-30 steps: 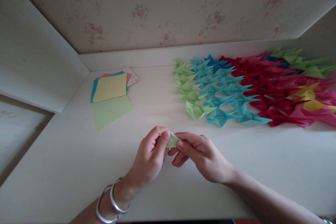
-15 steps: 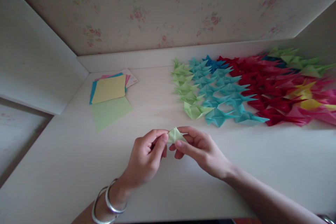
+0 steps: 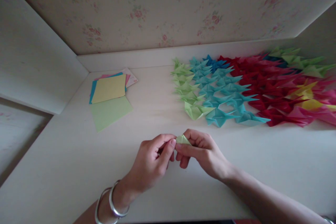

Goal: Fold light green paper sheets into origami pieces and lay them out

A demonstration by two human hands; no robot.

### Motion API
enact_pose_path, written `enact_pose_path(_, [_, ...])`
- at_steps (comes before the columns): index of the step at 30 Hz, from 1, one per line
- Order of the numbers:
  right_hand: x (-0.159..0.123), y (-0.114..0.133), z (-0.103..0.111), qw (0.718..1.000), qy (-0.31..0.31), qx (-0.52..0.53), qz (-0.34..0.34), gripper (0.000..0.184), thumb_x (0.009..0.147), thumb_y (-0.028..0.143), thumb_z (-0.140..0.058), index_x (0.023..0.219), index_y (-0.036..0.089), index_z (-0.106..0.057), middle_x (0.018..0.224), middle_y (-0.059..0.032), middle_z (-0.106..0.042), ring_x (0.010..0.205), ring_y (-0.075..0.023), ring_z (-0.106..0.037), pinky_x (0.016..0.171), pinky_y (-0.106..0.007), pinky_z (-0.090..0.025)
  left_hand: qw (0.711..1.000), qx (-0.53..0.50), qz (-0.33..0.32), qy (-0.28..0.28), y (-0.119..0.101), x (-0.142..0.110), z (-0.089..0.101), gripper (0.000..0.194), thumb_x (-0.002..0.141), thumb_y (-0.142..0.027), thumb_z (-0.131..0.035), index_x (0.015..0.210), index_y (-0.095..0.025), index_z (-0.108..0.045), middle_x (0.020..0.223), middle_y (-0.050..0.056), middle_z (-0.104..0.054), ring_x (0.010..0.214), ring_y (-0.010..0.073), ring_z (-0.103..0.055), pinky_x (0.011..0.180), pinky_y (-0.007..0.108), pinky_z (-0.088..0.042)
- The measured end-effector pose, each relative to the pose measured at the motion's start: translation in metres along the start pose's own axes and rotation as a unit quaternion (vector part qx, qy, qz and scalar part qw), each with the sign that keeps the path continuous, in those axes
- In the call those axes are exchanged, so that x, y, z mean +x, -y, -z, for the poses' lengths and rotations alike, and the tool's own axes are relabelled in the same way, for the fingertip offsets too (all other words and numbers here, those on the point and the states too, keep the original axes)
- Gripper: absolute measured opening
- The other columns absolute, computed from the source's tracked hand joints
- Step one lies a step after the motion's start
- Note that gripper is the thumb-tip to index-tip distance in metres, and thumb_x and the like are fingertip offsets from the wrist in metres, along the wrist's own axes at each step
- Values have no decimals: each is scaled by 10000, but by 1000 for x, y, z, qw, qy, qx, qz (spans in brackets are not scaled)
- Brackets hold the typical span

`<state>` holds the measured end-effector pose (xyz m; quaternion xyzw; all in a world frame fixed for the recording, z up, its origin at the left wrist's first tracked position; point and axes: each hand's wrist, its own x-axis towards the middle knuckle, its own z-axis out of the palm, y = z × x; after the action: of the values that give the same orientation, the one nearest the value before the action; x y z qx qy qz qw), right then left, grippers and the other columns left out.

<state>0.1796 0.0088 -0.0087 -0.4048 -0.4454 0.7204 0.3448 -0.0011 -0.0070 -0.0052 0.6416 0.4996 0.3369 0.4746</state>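
Observation:
A small folded piece of light green origami paper (image 3: 182, 140) is pinched between both hands above the front half of the white table. My left hand (image 3: 154, 155) grips its left corner between thumb and forefinger. Closed on its right side is my right hand (image 3: 203, 152), the thumb lying across the lower front. Fingers cover much of the paper, so only a peaked upper part shows. Just beyond the hands stand rows of folded paper cranes, the nearest being a light green crane (image 3: 195, 110) and a turquoise crane (image 3: 220, 116).
At the back left lie stacked paper sheets, a yellow sheet (image 3: 109, 89) uppermost, with a light green sheet (image 3: 111, 113) in front. Red cranes (image 3: 273, 94) and other colours fill the right side. A white cabinet panel (image 3: 34, 49) borders the left; floral wallpaper (image 3: 147, 14) rises behind.
Both hands have come closer together around the folded paper, my left hand moving right and slightly down. Less of the paper shows now, with my right thumb further across it.

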Motion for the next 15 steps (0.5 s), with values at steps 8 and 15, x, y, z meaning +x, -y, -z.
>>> enact_pose_path(8, [3, -4, 3, 993, -29, -79, 87, 301, 903, 448, -676, 812, 162, -694, 708, -15, -655, 673, -143, -600, 627, -260, -472, 1000, -21, -5, -10, 1, 1, 5, 215, 989, -336, -543, 1058, -190, -685, 671, -8, -647, 502, 86, -570, 466, 165, -467])
enact_pose_path(15, [0, -5, 2, 995, -44, -45, 76, 270, 888, 421, -692, 794, 170, -726, 713, -32, -692, 709, -176, -637, 671, -291, -503, 1000, -21, -3, 5, -1, -1, 3, 243, 985, -331, -546, 1072, -170, -705, 663, 5, -652, 508, 97, -602, 478, 173, -500])
